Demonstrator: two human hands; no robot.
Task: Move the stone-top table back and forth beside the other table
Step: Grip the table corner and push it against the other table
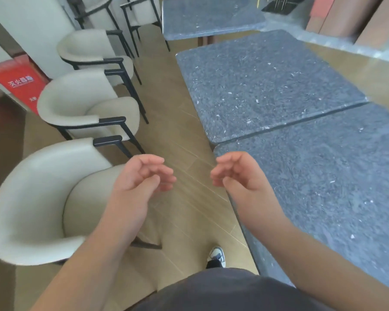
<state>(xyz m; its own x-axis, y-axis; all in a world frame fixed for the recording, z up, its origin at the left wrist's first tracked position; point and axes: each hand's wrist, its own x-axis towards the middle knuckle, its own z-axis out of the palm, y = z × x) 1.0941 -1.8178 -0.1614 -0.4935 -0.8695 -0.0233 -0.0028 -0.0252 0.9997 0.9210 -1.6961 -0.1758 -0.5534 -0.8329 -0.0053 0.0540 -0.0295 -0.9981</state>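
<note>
Stone-top table [337, 182], grey and speckled, fills the head view from 3 to 5 o'clock, its near corner reaching in toward the centre. The other table [263, 86], with the same grey stone top, stands just beyond it toward 1 o'clock; the two edges run side by side with only a thin dark seam between them, and whether they touch cannot be told. A third grey table [207, 16] sits farther off at 12 o'clock, apart from the pair.

The right hand [236, 173] hangs just over the near corner of the stone-top table, at about 3 o'clock from the frame's centre. Its fingers are loosely curled and hold nothing; whether it touches the stone cannot be told. The forearm crosses the table's long edge down toward 5 o'clock.

The left hand [144, 173] is over the wooden floor [177, 135], well clear of the table, at 9 o'clock from the right hand. Its fingers are also loosely curled and grip nothing. The two hands face each other with a gap between them.

Cream armchairs [83, 108] with dark frames stand in a row from 8 to 11 o'clock. A red box [18, 84] is at 10 o'clock. One shoe [217, 255] shows at 6 o'clock.
</note>
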